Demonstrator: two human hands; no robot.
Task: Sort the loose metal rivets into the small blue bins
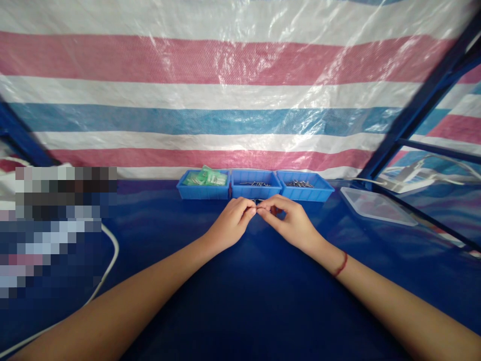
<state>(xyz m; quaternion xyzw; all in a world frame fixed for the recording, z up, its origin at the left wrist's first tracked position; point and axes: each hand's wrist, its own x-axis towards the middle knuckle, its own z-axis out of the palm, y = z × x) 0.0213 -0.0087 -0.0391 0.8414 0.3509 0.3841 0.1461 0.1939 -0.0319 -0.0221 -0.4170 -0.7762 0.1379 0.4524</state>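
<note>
My left hand [235, 220] and my right hand [287, 218] meet at the fingertips just in front of the middle blue bin [255, 191]. Both are pinched closed around something small and thin, mostly hidden by the fingers. Small metal pieces [259, 184] lie in the middle bin. The right blue bin [310, 194] holds more small metal parts [299, 184]. In the left blue bin [203, 192] are green-tinted plastic bags [207, 176] with small items inside.
A clear plastic lid [378, 205] lies right of the bins on the blue table [240, 301]. A white cable [112, 250] curves along the left. Blue metal posts [409, 115] stand at both sides before a striped sheet [225, 60]. A power strip [406, 178] sits at right.
</note>
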